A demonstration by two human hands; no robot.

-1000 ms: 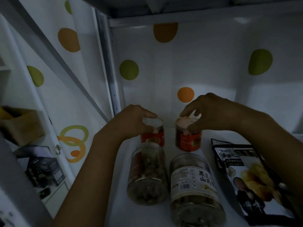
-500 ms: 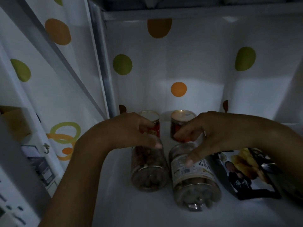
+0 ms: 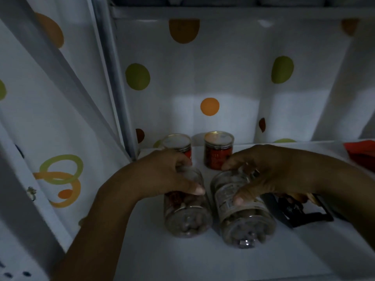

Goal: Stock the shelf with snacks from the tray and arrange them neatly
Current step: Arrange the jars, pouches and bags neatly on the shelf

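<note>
The dark snack bag (image 3: pixel 304 216) was half hidden under the right arm (image 3: pixel 334 179). The left hand (image 3: pixel 168 175) gripped the left jar (image 3: pixel 186 218); the right hand (image 3: pixel 269 175) gripped the right jar (image 3: pixel 243 224).

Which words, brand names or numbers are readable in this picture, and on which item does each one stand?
Nothing here can be read.
The right clear jar, pale label: print too blurred.
The left clear jar: no legible text.
The right red can: faint marks, too blurred.
The left red can: partly behind the left hand, illegible.
The dark snack bag: mostly under the right hand, too dark.
</note>
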